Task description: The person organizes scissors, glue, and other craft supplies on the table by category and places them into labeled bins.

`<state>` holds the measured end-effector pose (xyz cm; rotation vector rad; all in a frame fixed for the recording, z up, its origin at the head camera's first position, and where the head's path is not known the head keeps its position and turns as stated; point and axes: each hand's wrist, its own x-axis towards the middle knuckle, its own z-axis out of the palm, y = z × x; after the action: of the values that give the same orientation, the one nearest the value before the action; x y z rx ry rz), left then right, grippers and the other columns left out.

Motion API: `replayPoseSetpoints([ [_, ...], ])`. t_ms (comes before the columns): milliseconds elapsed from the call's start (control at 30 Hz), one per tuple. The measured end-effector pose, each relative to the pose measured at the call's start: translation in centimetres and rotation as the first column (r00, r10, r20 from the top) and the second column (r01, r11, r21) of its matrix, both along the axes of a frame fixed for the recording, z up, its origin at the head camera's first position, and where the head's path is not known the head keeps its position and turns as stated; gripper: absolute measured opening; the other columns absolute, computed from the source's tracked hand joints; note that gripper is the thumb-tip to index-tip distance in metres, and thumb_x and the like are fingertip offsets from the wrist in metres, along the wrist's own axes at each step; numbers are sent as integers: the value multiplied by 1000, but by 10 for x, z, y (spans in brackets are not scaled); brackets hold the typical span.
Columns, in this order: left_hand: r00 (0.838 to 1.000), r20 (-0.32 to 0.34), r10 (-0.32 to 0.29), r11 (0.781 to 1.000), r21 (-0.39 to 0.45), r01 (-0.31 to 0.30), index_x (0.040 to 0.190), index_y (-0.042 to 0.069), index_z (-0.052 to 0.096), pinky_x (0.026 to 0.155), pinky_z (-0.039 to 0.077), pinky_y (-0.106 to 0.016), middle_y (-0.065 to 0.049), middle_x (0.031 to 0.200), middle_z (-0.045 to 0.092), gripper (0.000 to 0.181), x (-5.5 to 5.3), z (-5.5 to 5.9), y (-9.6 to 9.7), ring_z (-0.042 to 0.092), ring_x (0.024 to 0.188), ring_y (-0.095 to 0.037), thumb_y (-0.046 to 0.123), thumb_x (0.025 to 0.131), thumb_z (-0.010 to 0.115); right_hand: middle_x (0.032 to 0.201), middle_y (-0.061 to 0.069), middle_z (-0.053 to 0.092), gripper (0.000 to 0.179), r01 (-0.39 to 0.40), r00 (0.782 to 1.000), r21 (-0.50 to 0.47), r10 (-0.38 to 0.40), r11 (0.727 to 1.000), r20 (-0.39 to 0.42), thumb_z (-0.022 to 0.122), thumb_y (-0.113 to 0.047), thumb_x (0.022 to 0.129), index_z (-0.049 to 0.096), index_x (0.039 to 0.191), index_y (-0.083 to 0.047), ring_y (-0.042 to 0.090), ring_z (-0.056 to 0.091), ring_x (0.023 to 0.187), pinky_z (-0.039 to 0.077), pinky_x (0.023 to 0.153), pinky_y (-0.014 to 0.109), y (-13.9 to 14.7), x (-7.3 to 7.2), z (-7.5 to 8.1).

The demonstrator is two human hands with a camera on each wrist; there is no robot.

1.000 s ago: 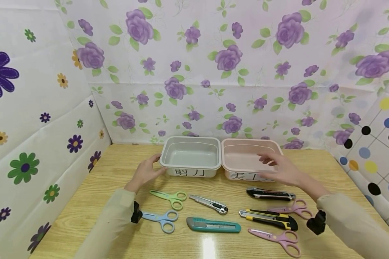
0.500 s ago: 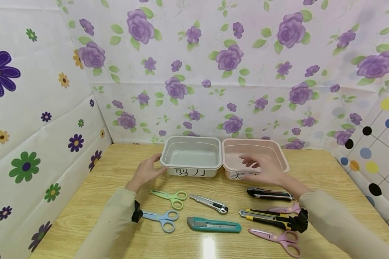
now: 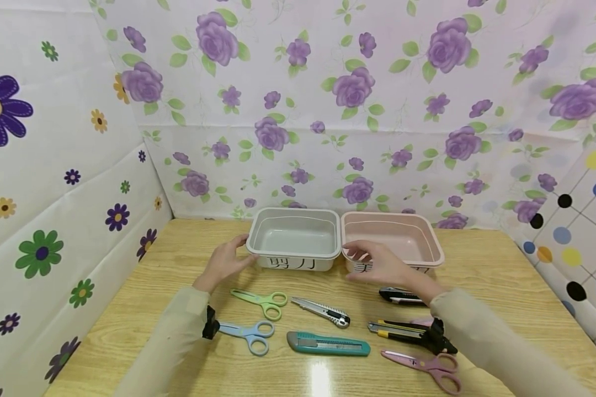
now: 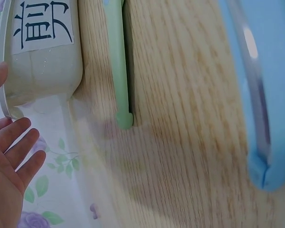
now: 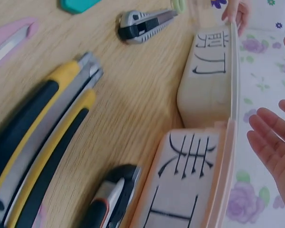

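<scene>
My left hand (image 3: 223, 264) touches the left end of a grey-white plastic bin (image 3: 298, 256), thumb near its front corner. The left wrist view shows that hand's fingers (image 4: 18, 145) fairly straight beside the bin's end. Over the front left part of a pink bin (image 3: 407, 237) hovers my right hand (image 3: 379, 267), fingers loosely bent and holding nothing. In the right wrist view its fingers (image 5: 270, 126) are spread apart, past the pink bin's rim. Both bins stand side by side with black characters on labels; my right hand covers part of the pink one's label.
In front lie green scissors (image 3: 253, 298), blue scissors (image 3: 243, 331), a silver utility knife (image 3: 320, 311), a teal one (image 3: 328, 344), a yellow-black one (image 3: 399, 332), a black one (image 3: 397, 295) and pink scissors (image 3: 419, 363). My right arm mostly hides another pink pair. Flowered sheeting (image 3: 278, 182) stands behind.
My right hand has moved left across the pink bin, from its right part to its left front corner. The left hand stays at the grey-white bin; the tools lie unmoved.
</scene>
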<state>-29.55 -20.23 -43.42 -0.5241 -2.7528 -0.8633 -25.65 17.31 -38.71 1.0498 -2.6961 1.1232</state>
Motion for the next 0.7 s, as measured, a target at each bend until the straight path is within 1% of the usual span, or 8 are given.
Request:
replayPoseSetpoints([
  [167, 1000, -1, 1, 1000, -18, -1, 128, 0, 48, 89, 42, -54, -19, 120, 57, 59, 0, 2, 1, 53, 109, -37, 33, 82, 66, 100, 3, 61, 64, -51, 999, -14, 51, 999, 7, 77, -30, 69, 53, 121, -2, 21, 58, 91, 51, 78, 35, -13, -1, -2],
  [300, 1000, 0, 3, 1000, -25, -3, 128, 1, 49, 88, 43, -53, -18, 120, 57, 58, 0, 3, 1, 54, 108, -36, 34, 82, 66, 99, 4, 61, 65, -93, 996, -11, 93, 996, 1, 77, -30, 70, 52, 121, 1, 16, 57, 89, 51, 77, 31, -21, 0, -5],
  [433, 1000, -1, 9, 999, -30, -9, 128, 1, 49, 87, 44, -53, -18, 120, 58, 59, 0, 3, 1, 55, 107, -37, 34, 82, 66, 100, 4, 61, 65, -103, 995, 4, 103, 995, 2, 77, -31, 70, 52, 120, 2, 15, 57, 88, 50, 76, 27, -28, 0, -8],
  [567, 1000, -6, 11, 999, -38, -11, 128, 0, 48, 87, 44, -53, -19, 119, 58, 59, 0, 2, 0, 55, 106, -37, 34, 82, 66, 102, 5, 61, 64, -115, 993, 0, 115, 993, 22, 77, -29, 70, 53, 121, 1, 18, 57, 91, 50, 79, 33, -37, 0, -11],
  [633, 1000, -7, 7, 999, -33, -8, 127, 0, 48, 87, 43, -53, -19, 119, 58, 59, 0, 2, 0, 55, 106, -37, 34, 82, 66, 103, 7, 61, 64, -127, 991, -16, 128, 992, 49, 77, -28, 70, 52, 121, 2, 20, 58, 92, 49, 82, 37, -41, 0, -13],
  [700, 1000, -8, 2, 1000, -25, -3, 127, 0, 49, 88, 43, -53, -19, 119, 58, 59, 0, 2, 0, 55, 107, -37, 34, 82, 66, 104, 8, 61, 63, -135, 987, -29, 137, 990, 79, 76, -28, 71, 52, 122, 1, 22, 58, 93, 49, 83, 39, -46, 1, -15],
])
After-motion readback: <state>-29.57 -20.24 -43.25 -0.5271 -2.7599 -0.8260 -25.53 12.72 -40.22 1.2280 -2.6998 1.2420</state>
